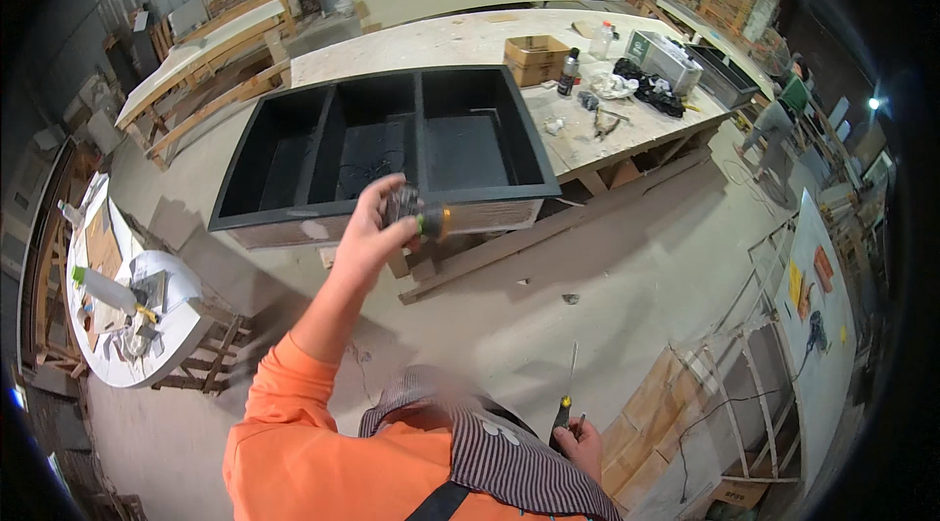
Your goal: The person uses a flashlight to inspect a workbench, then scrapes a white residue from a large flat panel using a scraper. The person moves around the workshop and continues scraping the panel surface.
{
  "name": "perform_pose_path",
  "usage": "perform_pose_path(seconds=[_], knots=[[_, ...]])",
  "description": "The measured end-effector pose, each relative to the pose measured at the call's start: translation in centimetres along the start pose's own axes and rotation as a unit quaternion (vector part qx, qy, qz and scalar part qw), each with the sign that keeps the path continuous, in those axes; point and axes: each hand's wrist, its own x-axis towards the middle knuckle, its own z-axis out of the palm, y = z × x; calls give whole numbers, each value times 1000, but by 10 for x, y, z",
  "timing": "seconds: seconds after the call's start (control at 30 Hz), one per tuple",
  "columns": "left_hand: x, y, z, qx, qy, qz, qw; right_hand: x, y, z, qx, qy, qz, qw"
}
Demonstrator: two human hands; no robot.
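Note:
My left hand (370,232) is raised at the front edge of a black three-compartment box (470,195). Its fingers are closed round a short dark cylindrical piece (431,222) with an orange-yellow end and a bit of green; its exact kind is unclear. Low on the right, my right hand (582,447) grips a screwdriver (565,407) with a black and yellow handle, its long thin shaft pointing up. A small thin dark piece also sticks up beside those fingers. Inside the box's middle compartment lies a tangle of dark strands (364,171).
The box rests on a long pale worktable (441,39), with a cardboard box (537,61), a dark bottle (568,72) and black plastic (651,88) to its right. A white side table (176,350) stands left. At right are a white panel (827,325) and metal frame (764,403).

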Motion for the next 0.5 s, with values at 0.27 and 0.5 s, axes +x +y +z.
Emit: perform_pose_path(seconds=[0.27, 0.5], knots=[[162, -49, 41, 272, 43, -31, 961, 10, 16, -75, -24, 62, 24, 998], [247, -123, 59, 535, 47, -79, 840, 56, 0, -115, -23, 81, 50, 995]])
